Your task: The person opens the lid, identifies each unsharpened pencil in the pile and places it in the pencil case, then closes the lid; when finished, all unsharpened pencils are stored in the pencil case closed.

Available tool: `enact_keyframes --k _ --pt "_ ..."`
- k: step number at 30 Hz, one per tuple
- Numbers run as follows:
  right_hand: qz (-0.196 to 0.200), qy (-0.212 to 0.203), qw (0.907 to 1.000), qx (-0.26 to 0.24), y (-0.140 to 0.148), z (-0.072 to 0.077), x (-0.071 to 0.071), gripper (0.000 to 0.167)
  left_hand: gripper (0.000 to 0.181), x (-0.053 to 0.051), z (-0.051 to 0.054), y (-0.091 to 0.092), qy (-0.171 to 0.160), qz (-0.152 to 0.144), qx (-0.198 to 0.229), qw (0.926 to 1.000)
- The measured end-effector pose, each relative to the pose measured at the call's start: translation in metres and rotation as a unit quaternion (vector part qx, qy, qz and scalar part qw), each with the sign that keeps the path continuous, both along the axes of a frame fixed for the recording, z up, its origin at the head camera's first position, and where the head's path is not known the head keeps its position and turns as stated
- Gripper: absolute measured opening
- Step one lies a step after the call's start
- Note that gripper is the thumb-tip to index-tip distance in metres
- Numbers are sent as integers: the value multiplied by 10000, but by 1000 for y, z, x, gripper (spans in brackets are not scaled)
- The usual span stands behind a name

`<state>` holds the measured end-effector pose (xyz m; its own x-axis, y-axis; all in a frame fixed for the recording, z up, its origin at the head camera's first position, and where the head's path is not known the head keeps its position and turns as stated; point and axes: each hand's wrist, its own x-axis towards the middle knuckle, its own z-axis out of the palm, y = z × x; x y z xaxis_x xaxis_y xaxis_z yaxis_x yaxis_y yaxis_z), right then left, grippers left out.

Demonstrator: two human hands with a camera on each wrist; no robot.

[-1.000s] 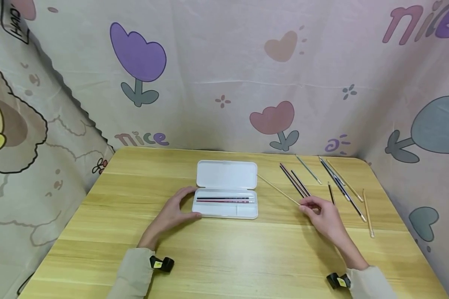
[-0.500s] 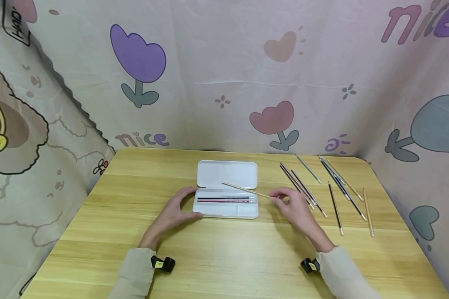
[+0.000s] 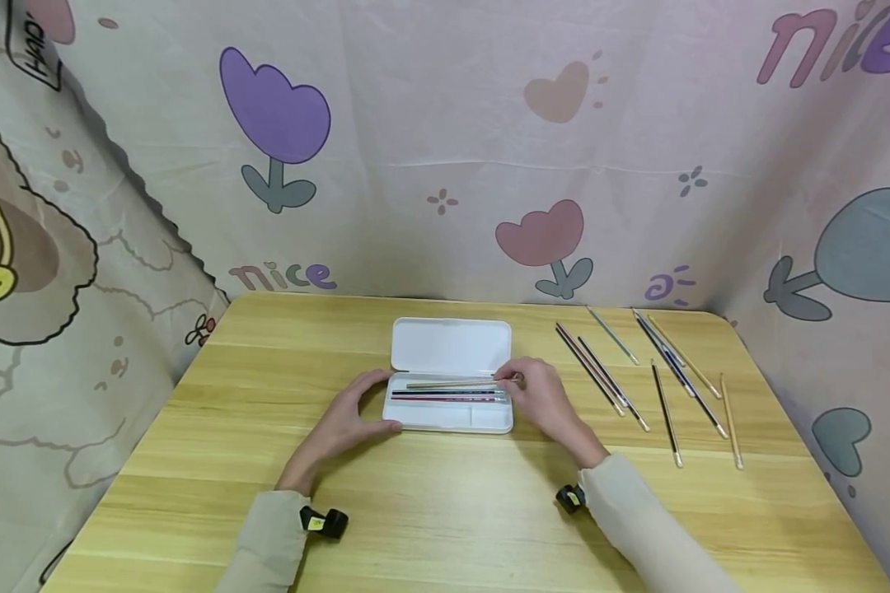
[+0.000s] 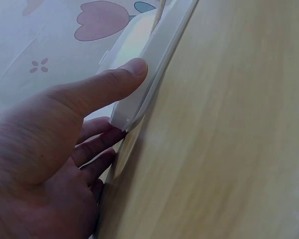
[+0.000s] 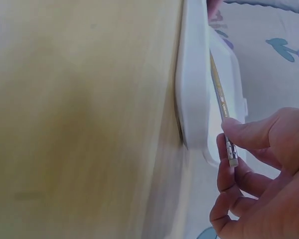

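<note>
An open white pencil case [image 3: 426,418] stands on the table with its lid [image 3: 451,344] tipped back. Two dark and reddish pencils [image 3: 445,397] lie in its tray. At the case's left end, my left hand [image 3: 348,420] holds it, thumb at the front edge and fingers toward the back corner. In the left wrist view the thumb [image 4: 124,82] rests against the case wall. My right hand [image 3: 545,399] pinches a yellowish pencil [image 3: 445,385] by its eraser end, over the back of the tray. The right wrist view shows that pencil's eraser [image 5: 232,162] between thumb and fingers.
Several pencils lie right of the case: dark ones [image 3: 593,371], a green one [image 3: 611,333], a bluish group [image 3: 671,358], a black one [image 3: 666,416] and a yellow one [image 3: 730,420]. A printed cloth [image 3: 415,123] hangs behind the wooden table [image 3: 445,511].
My right hand has carried the yellowish pencil leftward from the loose pencils to the case, turning it in line with those in the tray. My left hand has stayed at the case's left end.
</note>
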<state>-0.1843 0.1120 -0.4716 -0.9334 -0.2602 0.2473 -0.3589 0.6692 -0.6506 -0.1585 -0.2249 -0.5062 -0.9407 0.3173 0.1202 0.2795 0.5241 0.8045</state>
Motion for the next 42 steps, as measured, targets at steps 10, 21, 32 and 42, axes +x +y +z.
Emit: enact_keyframes --k 10,21,32,42 --pt "283 17 9990 356 -19 -5 -5 9 89 1 1 -1 -52 41 -61 10000" --pt "274 9 9990 339 -21 -4 -5 10 89 0 1 -1 37 -3 -16 10000" --pt "96 -236 9992 -301 -5 0 5 11 89 -1 -1 -1 82 -38 5 10000" --pt "-228 116 9974 -671 36 11 21 17 88 0 0 -1 169 -59 0 9998"
